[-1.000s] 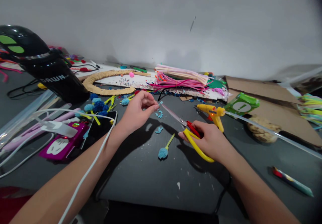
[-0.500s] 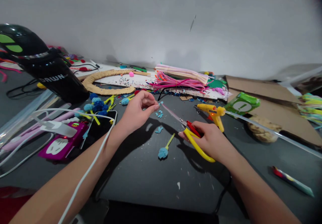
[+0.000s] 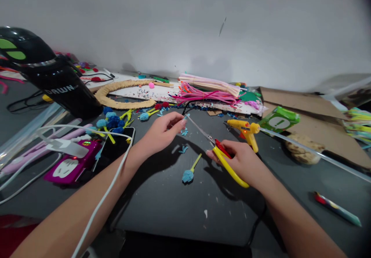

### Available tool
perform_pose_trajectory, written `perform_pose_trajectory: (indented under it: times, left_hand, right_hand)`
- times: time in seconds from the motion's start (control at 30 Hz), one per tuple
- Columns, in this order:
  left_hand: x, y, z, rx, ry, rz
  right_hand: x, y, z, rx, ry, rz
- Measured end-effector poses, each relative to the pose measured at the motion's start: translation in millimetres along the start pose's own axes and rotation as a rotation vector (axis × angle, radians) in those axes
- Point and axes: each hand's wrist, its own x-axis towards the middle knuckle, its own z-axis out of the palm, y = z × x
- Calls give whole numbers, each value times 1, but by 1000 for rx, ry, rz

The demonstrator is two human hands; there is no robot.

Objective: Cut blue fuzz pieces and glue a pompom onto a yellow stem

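Note:
My right hand (image 3: 240, 159) grips scissors (image 3: 216, 144) with yellow and red handles, their blades pointing away and to the left. At the blade tips is a small light-blue strip (image 3: 188, 115). My left hand (image 3: 164, 133) is pinched close to those tips, its thumb and forefinger on the strip, which the fingers mostly hide. Below the blades lie a few cut blue bits (image 3: 183, 149). Closer to me, a light-blue fluffy flower (image 3: 188, 176) with a yellow-green stem rests on the dark table.
A yellow glue gun (image 3: 245, 128) lies to the right beside a green packet (image 3: 280, 119). On the left stand a black bottle (image 3: 62, 84) and a purple power strip (image 3: 75, 159), with a white cable (image 3: 108, 190) crossing my left forearm. Pink pipe cleaners (image 3: 205, 95) line the back.
My left hand has shifted slightly down, and its fingers are turned a little. The scissor blades look closer together. The right hand has barely moved.

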Motion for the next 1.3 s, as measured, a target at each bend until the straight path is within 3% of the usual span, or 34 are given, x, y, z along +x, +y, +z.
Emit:
perform_pose_trajectory:
  times: [0.4,0.83,1.3]
  left_hand:
    - [0,7,-2,53,41,50]
    - [1,10,-2,45,87,19]
    - [3,0,-3,7,40,-31]
  right_hand:
    - [-2,-8,3,0,-19,1]
    - [-3,-9,12,-40,74,-50]
    - [9,10,3,-139,186,116]
